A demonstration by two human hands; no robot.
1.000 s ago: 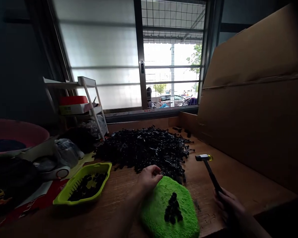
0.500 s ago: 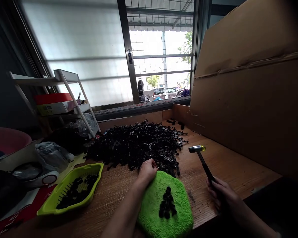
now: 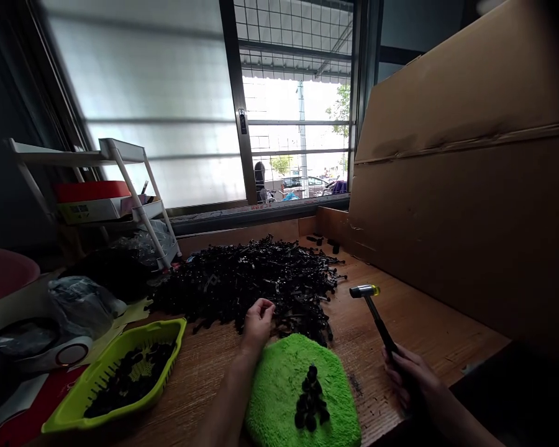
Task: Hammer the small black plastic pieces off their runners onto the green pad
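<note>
My left hand (image 3: 257, 324) hangs at the front edge of a large heap of small black plastic parts (image 3: 246, 285), with its fingers curled. I cannot tell whether it holds a piece. Just behind it lies a green microfibre pad (image 3: 279, 385) carrying a small column of black parts (image 3: 311, 400). My right hand (image 3: 407, 375) grips the dark handle of a small hammer (image 3: 366, 290) with a metal and yellow-tipped head, which is raised above the wooden table (image 3: 423, 329) to the right of the pad.
A lime-green basket (image 3: 158, 329) with black parts stands front left. Behind it are a plastic bag (image 3: 81, 307), a pink basin (image 3: 0, 273) and a white shelf rack (image 3: 121, 180). A large cardboard sheet (image 3: 461, 205) walls off the table's right side, below a barred window (image 3: 298, 105).
My left hand has moved off the pad's edge, leftward along the heap's front. The whole scene has drifted left in view. The hammer stays in my right hand.
</note>
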